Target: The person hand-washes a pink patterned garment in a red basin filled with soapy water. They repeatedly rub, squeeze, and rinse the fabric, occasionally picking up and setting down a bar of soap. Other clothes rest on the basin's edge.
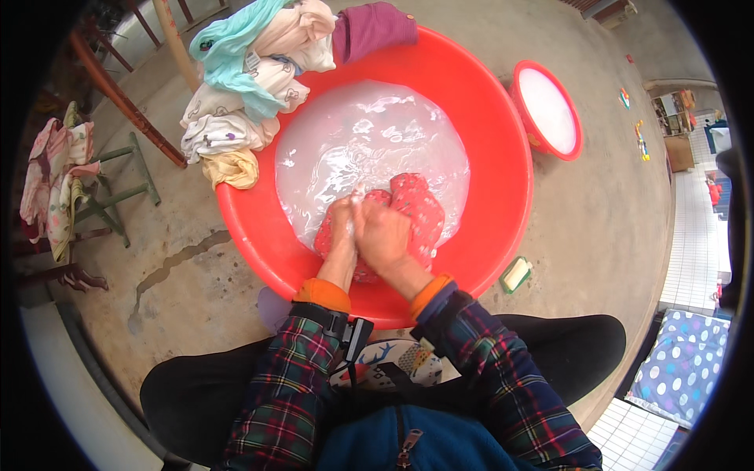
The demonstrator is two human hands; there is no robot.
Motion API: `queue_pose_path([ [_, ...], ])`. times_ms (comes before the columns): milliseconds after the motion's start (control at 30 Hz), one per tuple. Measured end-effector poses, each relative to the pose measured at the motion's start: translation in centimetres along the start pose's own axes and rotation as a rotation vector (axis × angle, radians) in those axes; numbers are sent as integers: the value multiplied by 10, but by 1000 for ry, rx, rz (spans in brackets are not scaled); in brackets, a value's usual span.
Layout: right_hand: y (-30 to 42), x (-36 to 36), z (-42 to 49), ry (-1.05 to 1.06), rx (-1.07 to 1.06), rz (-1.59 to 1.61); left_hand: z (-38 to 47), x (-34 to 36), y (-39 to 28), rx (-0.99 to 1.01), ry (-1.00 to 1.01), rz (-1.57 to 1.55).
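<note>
A large red plastic basin (506, 194) of cloudy, soapy water (383, 118) stands before me. In its near part lies a wet red patterned cloth (421, 215), partly under water. My left hand (343, 222) and my right hand (382, 229) meet over this cloth, each closed on a fold of it, with suds where they touch. Their fingertips are mostly hidden. Over the basin's upper left rim hang a turquoise cloth (227, 56), several pale printed cloths (221, 135) and a yellow cloth (232, 168). A maroon cloth (377, 29) drapes over the far rim.
A small red basin (580, 138) with whitish water stands at the right. Nearer is a bar of soap (518, 274) in a green dish (508, 285). Cloths (56, 176) hang over a green-legged stool (126, 194) at the left. A purple object (272, 309) lies by the near rim.
</note>
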State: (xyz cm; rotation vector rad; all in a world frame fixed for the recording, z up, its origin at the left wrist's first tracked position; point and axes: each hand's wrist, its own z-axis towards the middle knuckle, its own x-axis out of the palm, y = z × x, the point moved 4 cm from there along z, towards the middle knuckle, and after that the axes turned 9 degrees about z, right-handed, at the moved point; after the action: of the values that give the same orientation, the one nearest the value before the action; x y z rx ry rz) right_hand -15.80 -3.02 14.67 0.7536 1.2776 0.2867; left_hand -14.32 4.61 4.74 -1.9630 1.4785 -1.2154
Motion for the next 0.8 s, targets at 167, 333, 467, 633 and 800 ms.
queue_pose_path([
  [167,-8,-1,2,37,110,24,3,5,-4,147,82,257],
  [333,-15,4,0,9,11,26,12,-4,-3,24,-6,275],
  [467,-64,-7,38,217,285,365,11,-1,-16,-96,-28,386],
  [633,-111,-18,40,694,117,-96,18,-6,-41,-147,235,298],
  [800,-108,-20,20,226,390,614,30,-18,-37,294,252,786],
])
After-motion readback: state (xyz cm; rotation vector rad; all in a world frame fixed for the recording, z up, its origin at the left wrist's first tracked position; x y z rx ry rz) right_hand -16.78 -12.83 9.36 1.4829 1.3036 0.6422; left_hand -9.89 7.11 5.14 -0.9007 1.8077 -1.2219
